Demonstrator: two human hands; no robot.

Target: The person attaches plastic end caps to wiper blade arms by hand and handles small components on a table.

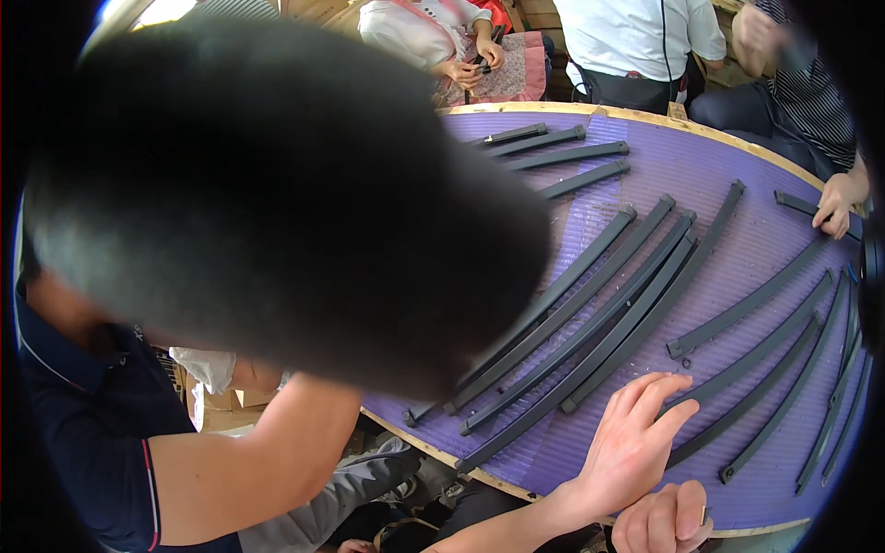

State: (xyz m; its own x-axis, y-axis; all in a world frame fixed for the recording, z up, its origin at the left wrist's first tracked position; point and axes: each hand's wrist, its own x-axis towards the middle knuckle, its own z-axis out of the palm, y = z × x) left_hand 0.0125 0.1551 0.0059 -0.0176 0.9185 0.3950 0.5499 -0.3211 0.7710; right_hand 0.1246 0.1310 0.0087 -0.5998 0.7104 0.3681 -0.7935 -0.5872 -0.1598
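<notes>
My left hand (636,438) is raised over the near edge of the table, fingers stretched and loosely apart, with nothing visible in them. Just below it, my right hand (659,521) is closed in a fist at the lower edge. A tiny piece (705,516) with a light glint sticks out by its thumb, too small to name. Nearest to my left hand lies a dark grey curved strip (737,364) with others beside it. More curved strips with capped ends (590,318) lie side by side across the table's middle.
The round table has a purple ribbed cover (714,230) and a wooden rim (737,138). At left a person in a navy shirt (74,405) leans in; a large dark blurred shape (277,203) hides much. Across, another person's hand (834,203) touches a strip; others sit behind.
</notes>
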